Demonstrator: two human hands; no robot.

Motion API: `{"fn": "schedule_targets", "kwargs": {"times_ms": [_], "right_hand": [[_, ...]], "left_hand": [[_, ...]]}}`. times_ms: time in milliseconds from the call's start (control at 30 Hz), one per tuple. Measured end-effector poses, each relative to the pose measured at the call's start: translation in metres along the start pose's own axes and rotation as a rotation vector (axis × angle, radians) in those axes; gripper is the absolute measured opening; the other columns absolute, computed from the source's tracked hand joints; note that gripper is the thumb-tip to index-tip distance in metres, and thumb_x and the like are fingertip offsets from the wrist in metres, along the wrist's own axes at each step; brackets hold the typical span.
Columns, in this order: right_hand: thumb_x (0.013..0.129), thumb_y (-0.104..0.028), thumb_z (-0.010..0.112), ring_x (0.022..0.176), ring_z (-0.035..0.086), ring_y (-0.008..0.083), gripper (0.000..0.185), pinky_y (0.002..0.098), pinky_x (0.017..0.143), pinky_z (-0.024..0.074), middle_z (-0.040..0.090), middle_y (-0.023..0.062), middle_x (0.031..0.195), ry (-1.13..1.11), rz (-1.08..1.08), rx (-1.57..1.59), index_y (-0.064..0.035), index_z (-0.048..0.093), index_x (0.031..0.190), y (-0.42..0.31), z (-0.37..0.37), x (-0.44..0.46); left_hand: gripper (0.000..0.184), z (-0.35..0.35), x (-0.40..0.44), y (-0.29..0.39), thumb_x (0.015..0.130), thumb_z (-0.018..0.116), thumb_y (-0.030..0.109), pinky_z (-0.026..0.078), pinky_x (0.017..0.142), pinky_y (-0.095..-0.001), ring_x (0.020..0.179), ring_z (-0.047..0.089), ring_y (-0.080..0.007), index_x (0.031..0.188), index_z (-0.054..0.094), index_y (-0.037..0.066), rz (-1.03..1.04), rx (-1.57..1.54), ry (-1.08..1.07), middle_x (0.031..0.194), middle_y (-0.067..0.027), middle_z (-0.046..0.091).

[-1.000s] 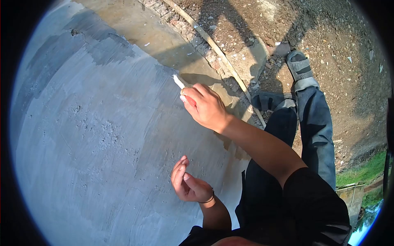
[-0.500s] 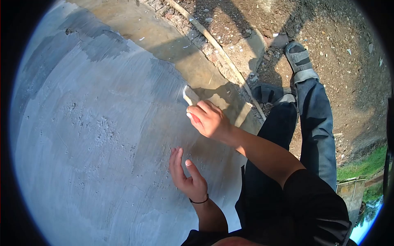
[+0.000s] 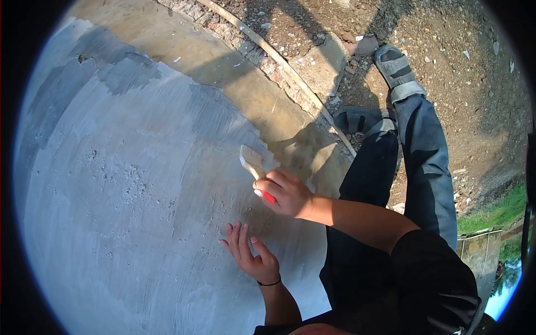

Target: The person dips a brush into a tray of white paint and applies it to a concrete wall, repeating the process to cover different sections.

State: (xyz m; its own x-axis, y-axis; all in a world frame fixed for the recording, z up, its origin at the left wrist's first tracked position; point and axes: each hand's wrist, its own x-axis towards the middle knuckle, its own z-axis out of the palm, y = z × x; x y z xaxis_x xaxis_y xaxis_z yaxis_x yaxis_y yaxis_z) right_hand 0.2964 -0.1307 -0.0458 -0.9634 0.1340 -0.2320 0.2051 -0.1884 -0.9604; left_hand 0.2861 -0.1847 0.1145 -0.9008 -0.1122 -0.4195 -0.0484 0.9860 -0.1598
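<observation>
My right hand (image 3: 283, 194) is wrapped round the handle of a paintbrush (image 3: 253, 158), and part of the red grip shows below the fingers. Whitish paint coats the bristles, which point away from me at the grey painted wall (image 3: 123, 223). They lie just inside the ragged border between the grey coat and the bare tan strip (image 3: 240, 100). Below, my left hand (image 3: 251, 254), with a thin dark band at its wrist, is held with fingers apart and nothing in it. Whether it touches the wall I cannot tell.
A pale pole or pipe (image 3: 279, 58) runs along the foot of the wall. Beyond it lies stony dirt ground (image 3: 446, 84), where my sandalled feet (image 3: 395, 64) stand. Grass (image 3: 497, 212) shows at the far right. Rough pitted patches (image 3: 131, 181) mark the painted surface.
My right hand and the paintbrush have moved down the picture, closer to my left hand. The left hand has shifted slightly down and stays open. The whole view has slid a little.
</observation>
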Motion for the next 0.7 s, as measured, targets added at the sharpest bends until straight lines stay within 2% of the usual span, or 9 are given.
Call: {"fn": "schedule_targets", "kwargs": {"times_ms": [67,167,233,333,433,567,633,700], "right_hand": [[0.071,-0.008,0.065,0.072,0.054,0.0266,0.023,0.0339,0.063,0.0477,0.052,0.0063,0.082,-0.077,0.003,0.109,-0.0084,0.056,0.093,-0.023,-0.012,-0.003],[0.073,-0.008,0.063,0.072,0.054,0.0273,0.019,0.0344,0.065,0.047,0.053,0.0074,0.083,0.002,0.02,0.218,-0.0085,0.055,0.091,-0.02,-0.033,-0.002],[0.074,-0.008,0.063,0.073,0.054,0.0273,0.018,0.0348,0.065,0.0466,0.053,0.008,0.082,0.043,0.131,-0.004,-0.0075,0.055,0.09,0.016,-0.033,0.012],[0.075,-0.008,0.062,0.072,0.054,0.0275,0.017,0.035,0.065,0.0464,0.053,0.0084,0.08,0.023,0.053,-0.026,-0.0068,0.056,0.09,0.059,-0.007,0.01],[0.075,-0.008,0.062,0.074,0.055,0.028,0.017,0.0357,0.065,0.0465,0.054,0.0083,0.08,-0.085,0.051,0.052,-0.0068,0.056,0.091,0.034,-0.008,-0.003],[0.075,-0.006,0.062,0.075,0.055,0.0268,0.018,0.0359,0.066,0.0467,0.056,0.0085,0.083,-0.111,0.087,0.195,-0.0049,0.056,0.092,-0.004,-0.043,-0.014],[0.075,-0.007,0.062,0.074,0.055,0.0267,0.018,0.036,0.065,0.0464,0.056,0.009,0.084,-0.062,0.106,0.162,-0.0042,0.056,0.092,0.011,-0.044,-0.007],[0.076,-0.008,0.062,0.073,0.055,0.0269,0.018,0.0365,0.063,0.0459,0.056,0.0101,0.083,0.073,0.09,-0.024,-0.0039,0.056,0.092,0.037,-0.034,0.008]], "left_hand": [[0.029,-0.001,-0.006,-0.002,0.081,0.044,0.0,0.017,0.105,-0.051,0.118,0.046,-0.0339,0.105,0.059,0.002,0.026,-0.003,0.001,0.114,-0.0134,0.057],[0.029,-0.002,-0.015,-0.007,0.08,0.045,-0.001,0.017,0.105,-0.0518,0.117,0.047,-0.0343,0.103,0.06,0.002,0.052,-0.021,0.017,0.113,-0.0133,0.057],[0.029,-0.003,-0.019,-0.009,0.079,0.045,-0.002,0.017,0.105,-0.0521,0.117,0.047,-0.0345,0.103,0.061,0.002,0.049,-0.027,0.026,0.113,-0.0132,0.057],[0.029,0.0,-0.019,-0.007,0.078,0.044,-0.003,0.017,0.105,-0.0525,0.116,0.048,-0.0347,0.102,0.061,0.002,0.062,-0.048,0.054,0.112,-0.013,0.058],[0.031,0.0,-0.02,-0.005,0.077,0.044,-0.004,0.017,0.105,-0.0523,0.116,0.048,-0.0348,0.102,0.061,0.002,0.051,-0.069,0.054,0.111,-0.0131,0.058],[0.033,0.006,-0.021,-0.003,0.075,0.043,-0.005,0.017,0.105,-0.052,0.116,0.048,-0.0344,0.102,0.061,0.002,0.065,-0.098,0.023,0.111,-0.0132,0.059],[0.034,0.006,-0.023,-0.004,0.074,0.043,-0.005,0.017,0.105,-0.0519,0.116,0.049,-0.0342,0.102,0.061,0.002,0.063,-0.092,0.01,0.111,-0.0133,0.059],[0.034,0.007,-0.024,-0.005,0.074,0.043,-0.005,0.017,0.106,-0.0518,0.116,0.049,-0.0342,0.102,0.061,0.002,0.069,-0.121,0.013,0.111,-0.0134,0.059]]}}
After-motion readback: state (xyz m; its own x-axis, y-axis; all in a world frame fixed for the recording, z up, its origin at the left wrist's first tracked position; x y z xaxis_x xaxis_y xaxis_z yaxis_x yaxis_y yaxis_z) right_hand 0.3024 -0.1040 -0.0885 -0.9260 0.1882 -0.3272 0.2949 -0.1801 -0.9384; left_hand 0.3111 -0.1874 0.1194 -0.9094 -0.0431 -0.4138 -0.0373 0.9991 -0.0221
